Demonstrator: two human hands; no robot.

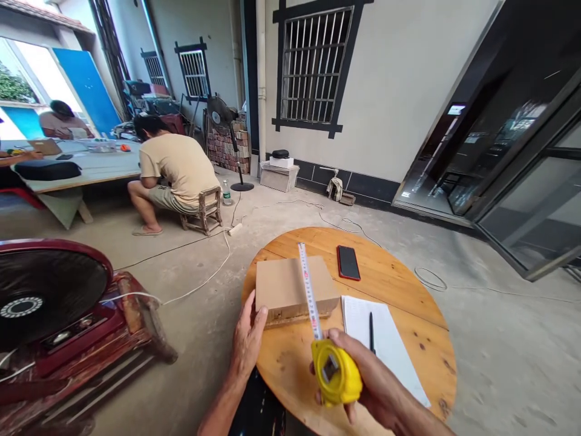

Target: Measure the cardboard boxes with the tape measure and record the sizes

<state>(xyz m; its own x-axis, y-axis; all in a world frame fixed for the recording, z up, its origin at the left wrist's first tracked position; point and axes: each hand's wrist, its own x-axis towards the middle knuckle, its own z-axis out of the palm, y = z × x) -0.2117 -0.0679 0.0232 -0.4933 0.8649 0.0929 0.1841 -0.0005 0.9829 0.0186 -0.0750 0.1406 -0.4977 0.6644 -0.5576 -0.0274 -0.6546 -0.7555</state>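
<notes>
My right hand grips a yellow tape measure over the near part of a round wooden table. Its tape blade runs away from me across the top of a flat brown board. My left hand rests against the board's near left corner, thumb on its edge and fingers curled at the table rim. To the right of the board lies a white sheet of paper with a black pen on it. A black phone in a red case lies behind the paper.
A dark red fan housing stands on the floor at left. A person in a beige shirt sits on a small wooden stool by a long table. Cables cross the concrete floor. A glass door stands at right.
</notes>
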